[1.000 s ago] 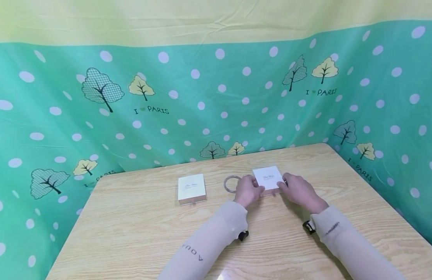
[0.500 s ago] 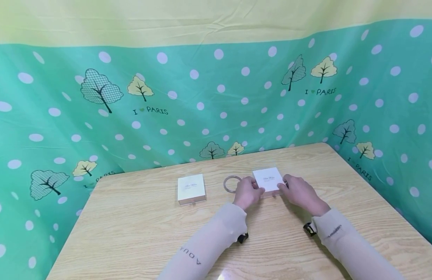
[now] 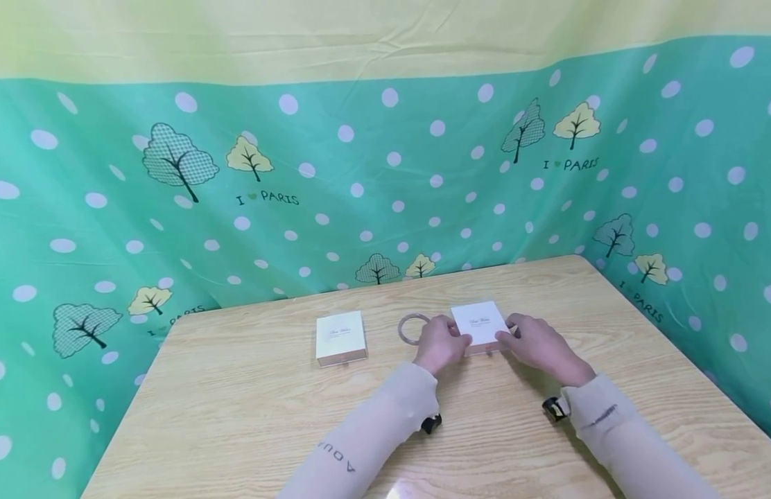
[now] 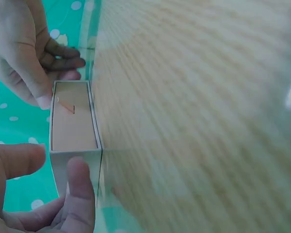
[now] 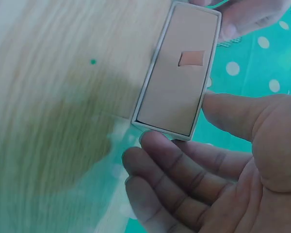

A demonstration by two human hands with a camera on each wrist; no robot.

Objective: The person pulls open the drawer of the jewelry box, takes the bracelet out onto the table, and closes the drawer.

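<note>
A white drawer-style gift box (image 3: 478,321) with small printed script on its lid lies on the table, between both hands. My left hand (image 3: 440,343) holds its left side, the thumb near the front corner and fingers along the side. From the right, my right hand (image 3: 538,346) grips it with the thumb on the lid's edge and fingertips at the side. The pinkish drawer front (image 5: 174,82) faces me, pushed in flush, with a small orange ribbon tab (image 5: 191,58). Just left of my left hand lies a pale ring (image 3: 408,330), partly hidden by that hand.
A second, matching white box (image 3: 340,336) sits to the left on the wooden table (image 3: 236,402). Behind and to the right hangs a green dotted curtain (image 3: 335,173), meeting the table's far edge.
Both hands have drawn the gift box slightly toward me across the table. The ring and the second box stay in place.
</note>
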